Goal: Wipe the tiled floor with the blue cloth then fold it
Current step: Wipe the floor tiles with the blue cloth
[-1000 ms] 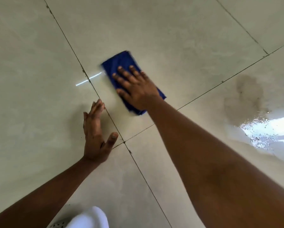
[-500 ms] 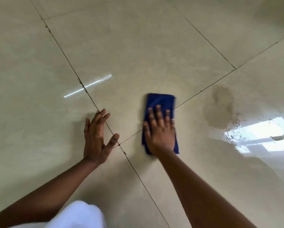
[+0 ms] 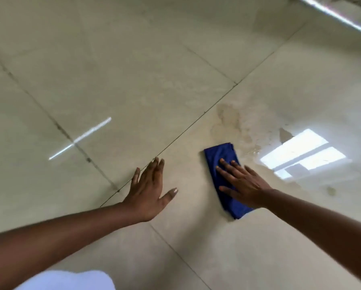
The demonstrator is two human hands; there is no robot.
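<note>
The blue cloth [image 3: 219, 154], folded into a narrow rectangle, lies on the glossy beige tiled floor [image 3: 133, 80], right of a grout line. My right hand [image 3: 242, 183] presses flat on the cloth's near half with fingers spread, hiding that part. My left hand [image 3: 149, 191] rests flat on the bare tile to the left of the cloth, fingers apart and holding nothing. The hands are about a hand's width apart.
A brownish stain [image 3: 227, 120] and a wet film [image 3: 257, 151] spread just beyond and right of the cloth. A bright window reflection [image 3: 301, 153] lies farther right. White clothing [image 3: 70, 279] shows at the bottom edge. Dark grout lines [image 3: 196, 126] cross the floor.
My right hand has slid the cloth from the far left tile toward the right, across the grout line, close to the stain. My left hand stayed flat on the floor.
</note>
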